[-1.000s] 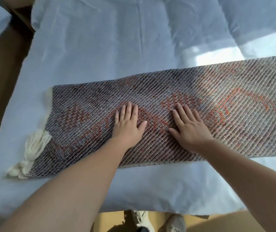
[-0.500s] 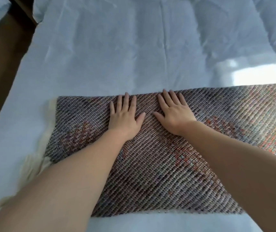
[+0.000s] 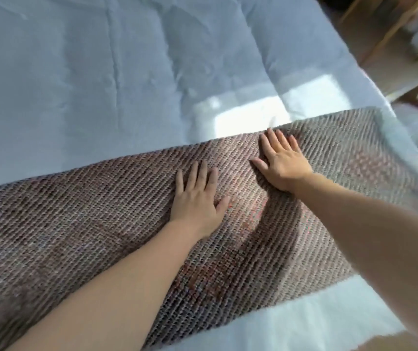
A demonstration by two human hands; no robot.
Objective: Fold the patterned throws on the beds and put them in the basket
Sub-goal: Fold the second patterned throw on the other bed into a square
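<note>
A long grey-brown woven throw (image 3: pixel 81 219) with faint orange-red patterns lies as a folded strip across the near part of the bed. My left hand (image 3: pixel 196 198) rests flat on it near the middle, fingers spread and palm down. My right hand (image 3: pixel 282 160) lies flat on the throw further right, close to its far edge. Neither hand grips anything. The throw's right end reaches the bed's right side and its left end runs out of view. No basket is in sight.
The bed (image 3: pixel 101 84) has a pale blue-white cover with a bright patch of sunlight (image 3: pixel 266 115) just beyond the throw. Wooden furniture legs (image 3: pixel 392 29) and floor show at the upper right, past the bed's edge.
Both hands have slid rightward along the throw, and the view has swung right. The tasselled left end has left the frame and the bed's right edge has come into sight.
</note>
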